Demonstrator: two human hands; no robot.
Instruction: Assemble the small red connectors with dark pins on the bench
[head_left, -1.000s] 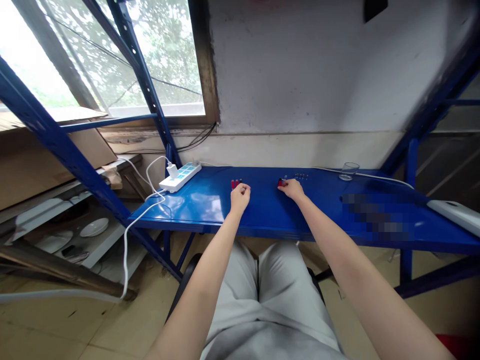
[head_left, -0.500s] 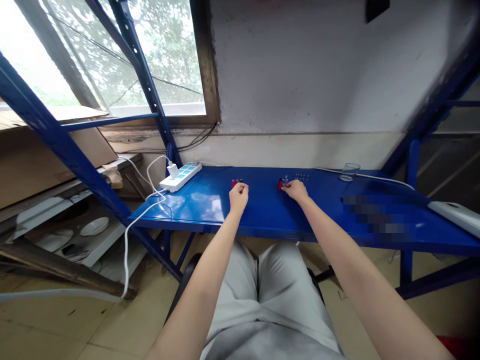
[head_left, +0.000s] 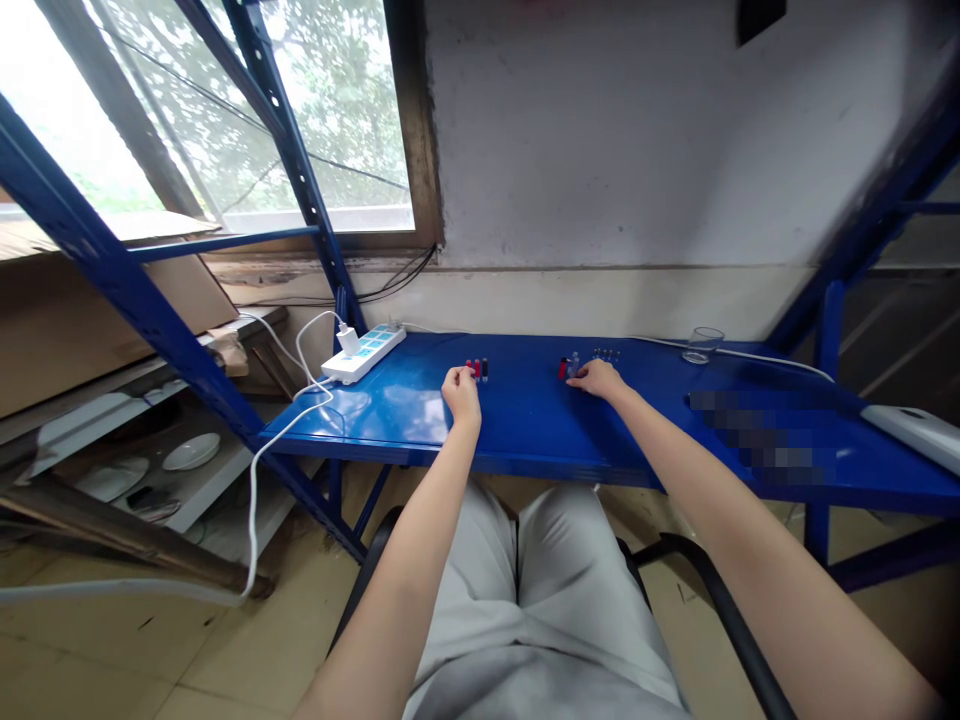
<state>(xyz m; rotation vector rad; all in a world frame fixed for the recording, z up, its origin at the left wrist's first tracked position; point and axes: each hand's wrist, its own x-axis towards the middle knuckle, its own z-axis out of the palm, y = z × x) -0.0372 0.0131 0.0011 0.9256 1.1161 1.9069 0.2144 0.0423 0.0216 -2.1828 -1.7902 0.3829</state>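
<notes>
My left hand (head_left: 462, 396) is at the left end of a short row of small upright pieces on the blue table. Its fingers are pinched together; whatever is between them is too small to make out. In that row stand red cylinders (head_left: 477, 371) and a dark cylinder (head_left: 485, 371). My right hand (head_left: 600, 380) rests low over the table with thumb and fingers closed, touching or very near the base of a small bluish clear piece (head_left: 575, 364). Left of that piece stands a red piece (head_left: 563, 369) with a dark top. Behind the right hand are several tiny shiny pieces (head_left: 606, 354).
A white power strip (head_left: 366, 352) with a plugged-in cable lies at the table's (head_left: 525, 425) left end. Farther right stand a clear glass (head_left: 703, 345), a blurred-out dark object (head_left: 761, 435) and a white device (head_left: 915, 435). Blue rack posts (head_left: 829, 330) frame both ends.
My left hand has moved left, uncovering the dark cylinder and more of the row. My right hand stays almost in place. A black chair armrest has come into view at lower right.
</notes>
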